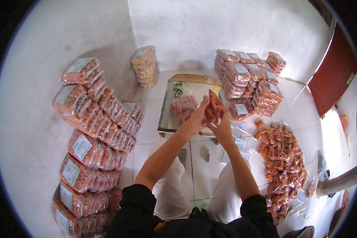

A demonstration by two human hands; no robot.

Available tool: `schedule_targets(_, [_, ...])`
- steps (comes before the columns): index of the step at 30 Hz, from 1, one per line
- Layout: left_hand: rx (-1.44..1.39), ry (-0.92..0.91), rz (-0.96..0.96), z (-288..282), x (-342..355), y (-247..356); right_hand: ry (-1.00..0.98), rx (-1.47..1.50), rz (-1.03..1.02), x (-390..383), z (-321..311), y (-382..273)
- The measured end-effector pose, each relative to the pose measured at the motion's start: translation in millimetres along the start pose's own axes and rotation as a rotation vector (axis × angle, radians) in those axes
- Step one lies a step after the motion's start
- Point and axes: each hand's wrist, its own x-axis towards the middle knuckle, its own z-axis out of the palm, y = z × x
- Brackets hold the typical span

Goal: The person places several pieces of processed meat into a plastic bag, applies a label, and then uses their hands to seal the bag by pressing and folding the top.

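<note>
Both hands (222,129) curl partly closed around a reddish plastic-wrapped bundle (215,108) between them

The left hand (195,119) and right hand (225,130) are just beside each other, with fingers (203,105) bent inward. Below the fingers, the 2 bare forearms spread apart: the left forearm (162,158) slants up toward the right, and the right forearm (240,164) rises more steeply, leaning to the left.

Black top (202,229) with black sleeves (139,200) to about the elbows; off-white trousers (172,194); bare forearms (162,160)
</note>
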Motion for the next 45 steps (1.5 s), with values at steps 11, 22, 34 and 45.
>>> schedule_targets(11, [-0.055, 0.233, 0.369, 7, 23, 1, 0.067, -0.315, -0.142, 5, -2, 3])
schedule_targets(22, [0.076, 0.195, 0.113, -34, 24, -13, 0.040, -0.333, -0.058, -7, 0, 24])
schedule_targets(34, [2.048, 0.498, 0.384, -109, 10, -127, 0.656, 0.880, 0.431, -117, -20, 125])
schedule_targets(45, [1.865, 0.573, 0.621, -123, 35, -132, 0.446, 0.966, 0.725, -105, 2, 154])
